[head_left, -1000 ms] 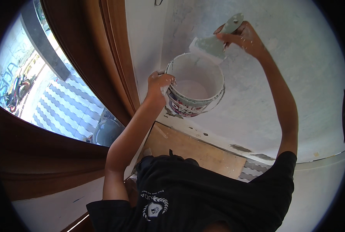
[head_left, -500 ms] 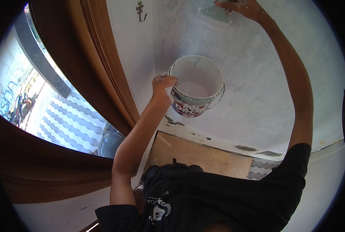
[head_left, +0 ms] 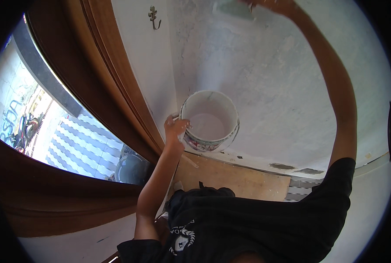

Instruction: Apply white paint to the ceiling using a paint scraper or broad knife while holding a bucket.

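My left hand (head_left: 176,129) grips the left rim of a white plastic bucket (head_left: 211,101), its fingers and thumb wrapped over the edge. The bucket is tilted so its inside shows, with pale, whitish material at the bottom. At the top edge of the view, my right hand (head_left: 276,5) is closed by a flat, pale-green trowel (head_left: 234,9) that lies at the wall. The hand is partly cut off and blurred, so its exact grip is hard to see. White smears mark the left fingers.
A patchy grey-white wall (head_left: 274,92) stands ahead, with chipped spots (head_left: 282,166) low down. At left is a brown wooden door frame (head_left: 112,74), opening onto a tiled area outside. A metal hook (head_left: 153,17) hangs on the wall. Below lies a tan board (head_left: 248,182).
My left hand and the bucket have moved down and slightly left. The right hand and trowel have shifted up and a little left along the wall.
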A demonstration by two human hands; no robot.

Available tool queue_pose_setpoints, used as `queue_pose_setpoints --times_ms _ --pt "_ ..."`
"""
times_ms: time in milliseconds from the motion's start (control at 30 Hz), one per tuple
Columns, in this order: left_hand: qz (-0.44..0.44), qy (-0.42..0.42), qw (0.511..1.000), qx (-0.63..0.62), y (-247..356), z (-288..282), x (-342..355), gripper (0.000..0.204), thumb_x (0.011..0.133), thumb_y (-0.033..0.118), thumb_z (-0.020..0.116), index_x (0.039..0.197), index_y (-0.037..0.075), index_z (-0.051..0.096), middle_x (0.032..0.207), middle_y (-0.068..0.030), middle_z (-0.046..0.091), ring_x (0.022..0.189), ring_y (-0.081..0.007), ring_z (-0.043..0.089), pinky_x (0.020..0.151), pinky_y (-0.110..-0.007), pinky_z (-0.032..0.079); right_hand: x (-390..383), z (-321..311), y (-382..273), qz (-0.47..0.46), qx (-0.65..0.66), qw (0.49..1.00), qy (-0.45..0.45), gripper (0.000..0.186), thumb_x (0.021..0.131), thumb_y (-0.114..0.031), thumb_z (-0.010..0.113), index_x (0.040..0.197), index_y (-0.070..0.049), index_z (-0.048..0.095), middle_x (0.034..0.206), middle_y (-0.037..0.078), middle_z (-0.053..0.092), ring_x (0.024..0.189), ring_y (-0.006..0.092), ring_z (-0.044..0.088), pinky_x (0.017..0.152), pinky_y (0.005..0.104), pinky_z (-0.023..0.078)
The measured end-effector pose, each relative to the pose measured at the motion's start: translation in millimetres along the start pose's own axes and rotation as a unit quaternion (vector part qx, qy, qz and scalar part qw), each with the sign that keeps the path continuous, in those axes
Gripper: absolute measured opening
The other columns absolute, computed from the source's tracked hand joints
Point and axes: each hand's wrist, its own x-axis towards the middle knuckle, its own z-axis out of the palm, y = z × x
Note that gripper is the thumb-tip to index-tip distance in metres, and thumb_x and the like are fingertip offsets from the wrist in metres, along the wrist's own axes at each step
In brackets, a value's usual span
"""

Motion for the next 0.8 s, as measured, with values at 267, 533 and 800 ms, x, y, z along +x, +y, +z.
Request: queue_pose_setpoints --times_ms 267,533,800 --pt "0.017 0.078 0.993 0.085 -22.2 -52.2 -14.1 0.030 0.079 -0.004 0.059 0.106 0.003 0.049 0.075 -0.0116 0.062 0.062 -0.0212 0.060 0.053 -0.032 0.050 -22.6 108.3 57.7 -0.007 -0.077 0.996 -0.043 0.057 0.073 -0.046 0.081 0.108 -0.003 0.069 0.097 0.017 0.070 0.081 0.0286 0.070 0.087 0.0398 0.055" --pt "0.059 0.109 0.989 0.083 -36.4 -61.8 -17.4 0.034 0.070 -0.011 0.064 0.100 -0.003 0.051 0.077 -0.0104 0.062 0.060 -0.0188 0.059 0.052 -0.031 0.049 15.6 11.6 -15.9 -0.093 -0.210 0.973 -0.033 0.035 0.080 -0.030 0.076 0.076 0.004 0.067 0.066 0.014 0.065 0.058 0.0179 0.060 0.057 0.0355 0.050" --pt "0.035 0.133 0.986 0.096 -39.3 -74.2 -24.4 0.036 0.066 -0.010 0.058 0.101 -0.001 0.052 0.082 -0.0097 0.064 0.065 -0.0181 0.060 0.056 -0.029 0.047 18.3 2.2 -23.5 -0.071 -0.009 0.997 0.007 0.027 0.081 -0.023 0.077 0.084 0.003 0.070 0.075 0.009 0.069 0.063 0.0130 0.059 0.060 0.0327 0.050"
